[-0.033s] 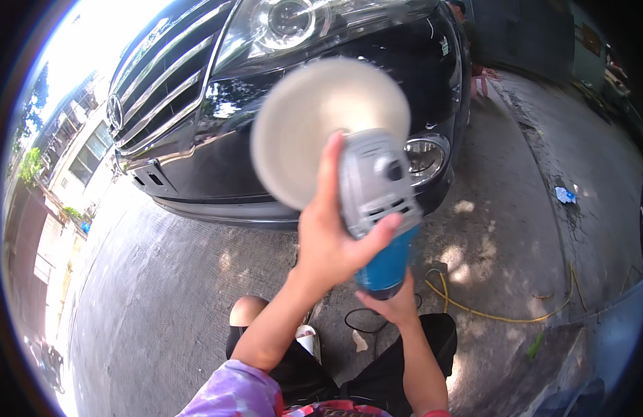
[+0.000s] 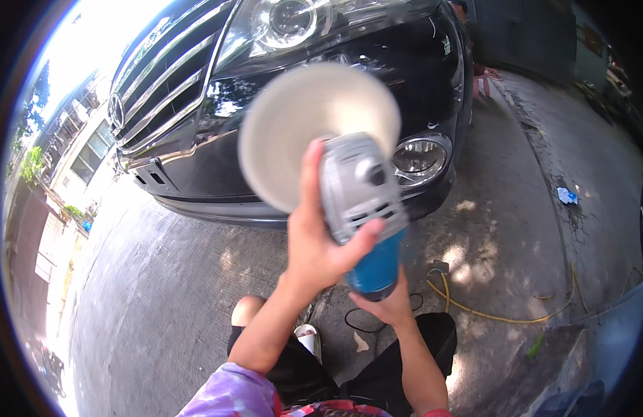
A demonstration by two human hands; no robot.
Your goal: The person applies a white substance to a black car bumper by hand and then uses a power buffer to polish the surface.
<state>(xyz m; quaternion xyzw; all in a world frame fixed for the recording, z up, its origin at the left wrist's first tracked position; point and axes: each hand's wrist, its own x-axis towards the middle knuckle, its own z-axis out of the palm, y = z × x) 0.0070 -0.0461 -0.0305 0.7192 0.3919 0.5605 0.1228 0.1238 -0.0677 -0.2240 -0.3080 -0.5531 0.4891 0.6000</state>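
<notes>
I hold a power polisher up in front of a black car [image 2: 196, 167]. My left hand [image 2: 320, 240] grips its grey head [image 2: 356, 187], thumb across the front. My right hand [image 2: 389, 306] holds the blue body [image 2: 377, 267] from below. The round white pad [image 2: 300, 125] looks blurred and faces the car's bumper, close to the fog lamp [image 2: 419, 156]. Whether the pad touches the paint cannot be told.
The car's grille [image 2: 161, 83] and headlamp [image 2: 286, 17] fill the top. A yellow hose [image 2: 488, 316] and a black cable [image 2: 356, 323] lie on the concrete ground by my knees [image 2: 248, 309]. A scrap of litter [image 2: 566, 196] lies at the right, buildings at the far left.
</notes>
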